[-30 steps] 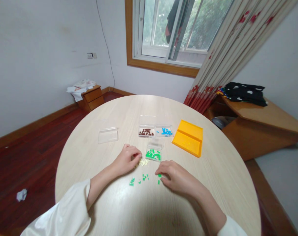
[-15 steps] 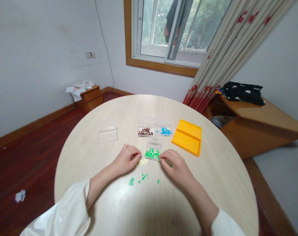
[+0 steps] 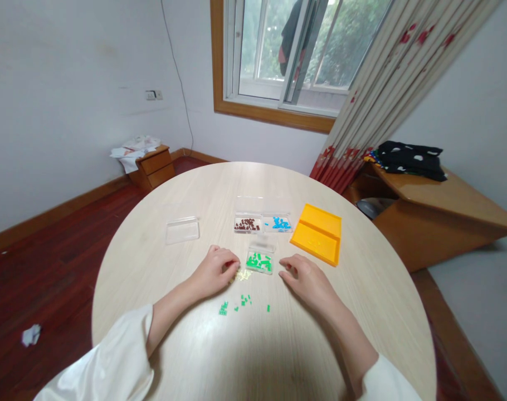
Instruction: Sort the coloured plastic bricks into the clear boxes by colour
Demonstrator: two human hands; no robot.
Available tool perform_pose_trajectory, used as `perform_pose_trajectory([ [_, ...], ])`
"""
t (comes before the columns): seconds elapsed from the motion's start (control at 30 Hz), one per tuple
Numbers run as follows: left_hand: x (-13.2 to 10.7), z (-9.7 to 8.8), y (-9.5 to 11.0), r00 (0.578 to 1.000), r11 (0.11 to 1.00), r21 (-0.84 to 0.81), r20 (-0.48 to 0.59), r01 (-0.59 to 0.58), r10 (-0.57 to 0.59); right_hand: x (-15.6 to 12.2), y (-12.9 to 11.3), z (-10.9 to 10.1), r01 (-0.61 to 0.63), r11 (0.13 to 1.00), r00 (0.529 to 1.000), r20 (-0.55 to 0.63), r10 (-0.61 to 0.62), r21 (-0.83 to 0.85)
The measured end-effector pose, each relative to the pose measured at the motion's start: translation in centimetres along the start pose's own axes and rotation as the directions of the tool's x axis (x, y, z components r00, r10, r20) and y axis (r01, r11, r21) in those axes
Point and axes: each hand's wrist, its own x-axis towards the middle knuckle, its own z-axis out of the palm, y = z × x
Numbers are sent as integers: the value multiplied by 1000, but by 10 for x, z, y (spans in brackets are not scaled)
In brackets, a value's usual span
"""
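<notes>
A small clear box (image 3: 259, 272) holding green building bricks (image 3: 259, 260) stands mid-table between my hands. To its left, my left hand (image 3: 214, 272) rests with thumb and fingertips drawn together beside a patch of pale yellow pieces (image 3: 244, 275); whatever lies between those fingertips is too small to make out. My right hand (image 3: 304, 277) is just right of the box, apart from it, thumb and forefinger separated with nothing visible between them. Nearer me lie several loose green bricks (image 3: 245, 301), a green studded cluster (image 3: 223, 308) and one single green brick (image 3: 268, 308).
Behind the green box stand clear boxes of brown bricks (image 3: 247, 224) and blue bricks (image 3: 281, 224). An opened yellow case (image 3: 316, 236) lies at the right, with a clear lidded box (image 3: 182, 230) at the left. All rest on a round wooden table (image 3: 153, 206).
My right hand has drawn back to the right from the edge of the green-brick box, and its fingers have parted. My left hand stays in place.
</notes>
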Motion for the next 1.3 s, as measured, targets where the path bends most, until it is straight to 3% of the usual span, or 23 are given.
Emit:
perform_pose_trajectory([
  [0.23,0,0,0,1000,1000,-8,0,1,-1,-5,2,-10,-52,998,988,141,56,-27],
  [0.37,0,-1,0,1000,1000,-9,6,2,-2,-5,2,-13,-35,999,970,241,25,37],
  [0.9,0,0,0,1000,1000,-16,7,3,-3,-6,3,-9,26,999,975,217,-33,36],
  [1.03,0,1,-1,1000,1000,-19,-13,5,-5,-6,-4,-11,99,986,986,123,-116,133],
  [1.13,0,1,-1,1000,1000,-21,-22,-2,1,-5,-12,-9,249,935,968,-45,-245,252],
  [1.3,1,-1,2,998,998,-19,18,-67,67,0,-22,5,447,857,843,-440,-309,255],
])
